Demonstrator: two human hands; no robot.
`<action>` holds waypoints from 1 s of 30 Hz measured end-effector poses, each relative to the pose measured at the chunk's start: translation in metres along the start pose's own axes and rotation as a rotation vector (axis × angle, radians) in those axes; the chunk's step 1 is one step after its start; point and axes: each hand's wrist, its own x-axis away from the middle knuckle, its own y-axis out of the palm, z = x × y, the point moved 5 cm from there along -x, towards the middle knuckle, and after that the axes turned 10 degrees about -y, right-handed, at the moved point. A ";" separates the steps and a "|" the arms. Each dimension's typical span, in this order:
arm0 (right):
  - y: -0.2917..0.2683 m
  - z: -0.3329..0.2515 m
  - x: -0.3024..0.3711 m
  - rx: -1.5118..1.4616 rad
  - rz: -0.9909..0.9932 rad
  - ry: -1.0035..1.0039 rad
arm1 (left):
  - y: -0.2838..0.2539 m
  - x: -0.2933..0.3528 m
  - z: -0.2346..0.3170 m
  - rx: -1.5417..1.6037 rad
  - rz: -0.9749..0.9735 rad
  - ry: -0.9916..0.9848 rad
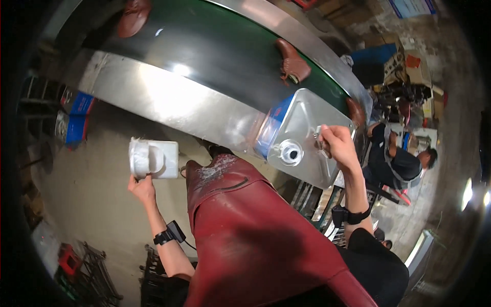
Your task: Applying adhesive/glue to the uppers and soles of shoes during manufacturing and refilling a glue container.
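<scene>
Evidently the largest thing is the conveyor, its dark green belt running across the upper part of the view between shiny metal edges, the near edge catching a bright glare. Below it spreads the wearer's red apron, streaked whitish near its lower end. A co-worker in dark clothing is off beyond the conveyor's right end, well apart from the wearer.

Next in size comes the metal tin, at the right end of the conveyor's near edge, its top turned to the camera and a blue side facing left; whether the edge bears any of its weight, I cannot tell. Smaller is the white container, round-rimmed in front and boxy behind, held out over the floor short of the near edge. Brown boots lie on the belt: one toward the upper left, another near the far edge, above the tin.

Both hands are well apart. The right hand is closed round the tin's handle; the left hand grips the container from below. Smallest is the tin's round white spout, with a dark opening.
</scene>
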 end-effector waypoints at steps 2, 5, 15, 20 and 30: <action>0.036 -0.013 -0.019 0.406 -0.151 -0.273 | 0.006 0.000 -0.024 -0.002 -0.051 -0.043; 0.097 -0.044 -0.020 0.282 -0.291 -0.040 | 0.015 0.000 -0.055 0.078 -0.070 -0.008; 0.320 -0.080 -0.039 0.257 -0.662 0.151 | 0.054 0.007 -0.127 0.244 -0.094 -0.296; 0.389 -0.081 -0.041 0.298 -0.618 0.192 | 0.066 0.011 -0.138 0.216 -0.069 -0.317; 0.492 -0.085 -0.034 0.760 -0.820 -0.020 | 0.069 0.015 -0.131 0.399 -0.016 -0.323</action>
